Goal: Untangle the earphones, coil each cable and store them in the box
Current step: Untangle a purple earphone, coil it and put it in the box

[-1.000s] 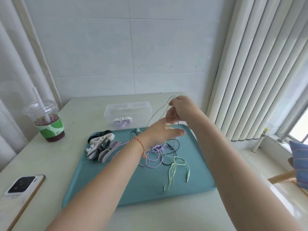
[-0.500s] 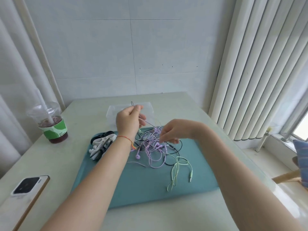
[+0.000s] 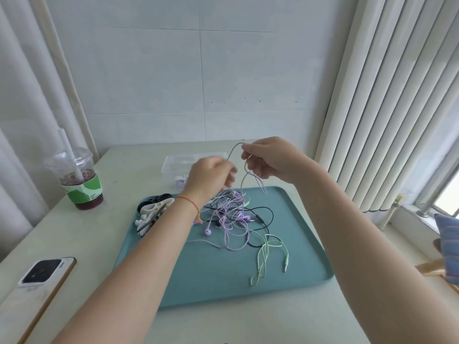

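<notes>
**Grey cable lifted above the tangle**

Your right hand (image 3: 270,158) pinches a grey cable (image 3: 233,151) above the teal tray (image 3: 298,244). Your left hand (image 3: 211,176), blurred, curls at the cable's 9 o'clock; its grip is unclear. The earphone tangle (image 3: 236,217) lies below, the clear box (image 3: 173,165) at the tray's 11 o'clock.

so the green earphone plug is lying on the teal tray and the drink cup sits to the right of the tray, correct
Not quite. The head view shows the drink cup standing to the left of the teal tray, on the table. The green earphone plug does lie on the tray.
</notes>
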{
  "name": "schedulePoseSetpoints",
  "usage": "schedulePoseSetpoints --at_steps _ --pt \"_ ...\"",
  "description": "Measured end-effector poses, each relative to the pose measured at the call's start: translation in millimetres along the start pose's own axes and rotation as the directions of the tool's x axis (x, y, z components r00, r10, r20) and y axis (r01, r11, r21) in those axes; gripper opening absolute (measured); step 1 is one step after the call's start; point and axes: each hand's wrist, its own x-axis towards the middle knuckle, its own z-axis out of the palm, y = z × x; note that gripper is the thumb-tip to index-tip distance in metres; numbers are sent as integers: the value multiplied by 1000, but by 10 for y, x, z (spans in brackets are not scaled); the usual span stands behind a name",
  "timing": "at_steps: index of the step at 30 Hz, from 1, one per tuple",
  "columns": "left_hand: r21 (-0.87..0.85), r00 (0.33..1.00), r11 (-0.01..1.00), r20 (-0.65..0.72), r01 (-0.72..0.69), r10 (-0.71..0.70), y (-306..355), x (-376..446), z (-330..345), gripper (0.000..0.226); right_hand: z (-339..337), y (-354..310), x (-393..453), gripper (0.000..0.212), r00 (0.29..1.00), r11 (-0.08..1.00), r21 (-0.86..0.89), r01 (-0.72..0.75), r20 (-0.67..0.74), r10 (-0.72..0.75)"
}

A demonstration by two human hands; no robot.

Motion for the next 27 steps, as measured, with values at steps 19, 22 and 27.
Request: schedulePoseSetpoints --at_steps 19,22,27 --pt "-408 971 904 -238 -131 33 50 1 -284 26 -251 434 101 25 943 742 -589 -319 -278 185" --pt "-447 992 890 -125 -85 32 52 12 -234 25 -199 428 88 32 954 467 -833 -297 -234 190" --pt "-323 998 946 61 34 -15 42 41 -132 23 -20 191 2 30 961 830 -558 12 -223 -163"
